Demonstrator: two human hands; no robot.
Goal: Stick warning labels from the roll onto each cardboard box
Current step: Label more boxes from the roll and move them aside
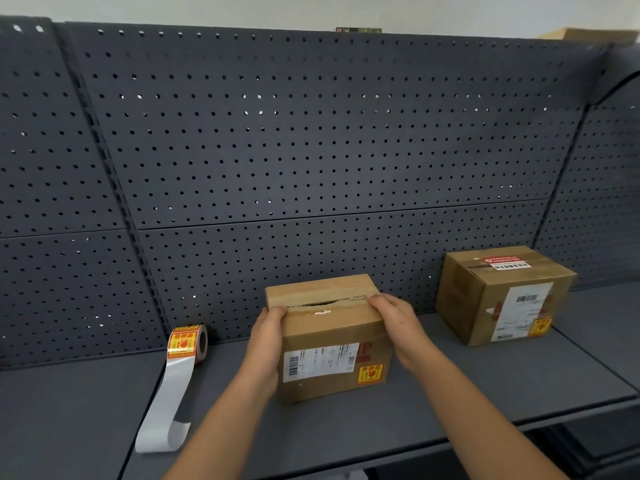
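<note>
Cardboard box [329, 327] held at both ends; long axis hand to hand.
It is clasped between left hand [268, 336] and right hand [398, 323], fingers curled over its top; label roll [188, 342] is set beyond the left hand, nearer that one.

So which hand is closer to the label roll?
Left. The left hand grips the near box on the side facing the label roll; the right hand grips the opposite side.

**Two boxes labelled, roll standing at left**

Near box [332, 341] upright, top tape torn, orange-red warning label [371, 374] at front lower right. Far box [502, 296] well apart to its right, second label [541, 326] on front. Label roll [188, 342] on edge, bare backing strip [169, 403] trailing forward.
</note>
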